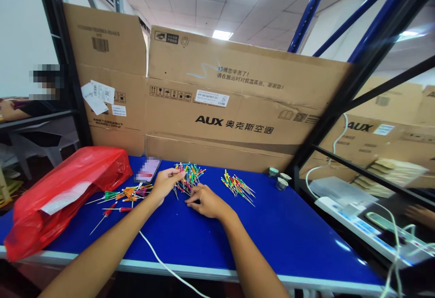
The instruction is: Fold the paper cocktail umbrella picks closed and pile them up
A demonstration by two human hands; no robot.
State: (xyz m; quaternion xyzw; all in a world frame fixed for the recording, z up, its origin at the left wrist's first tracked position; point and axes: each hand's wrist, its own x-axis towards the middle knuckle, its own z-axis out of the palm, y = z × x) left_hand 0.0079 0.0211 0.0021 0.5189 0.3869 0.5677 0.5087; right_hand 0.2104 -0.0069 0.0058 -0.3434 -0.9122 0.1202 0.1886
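My left hand (166, 184) is closed in a pinch at the left side of a heap of folded cocktail umbrellas (194, 172). A pink cocktail umbrella (181, 167) shows at its fingertips. At the near side of that heap, my right hand (207, 202) has its thumb and fingers drawn together; whatever is between them is too small to make out. Another pile of folded cocktail umbrellas (236, 185) lies to the right, with sticks pointing toward the lower right. Left of my hands, several looser, partly opened paper umbrellas (131, 194) are scattered on the blue tabletop (272, 239).
A red plastic bag (78, 180) covers the table's left end. Behind the heap lies a phone (149, 169). Small tubs (282, 183) stand at the back right. A white cable (152, 248) crosses the front edge. Cardboard (220, 108) walls the back; a power strip (353, 225) is beyond the right side.
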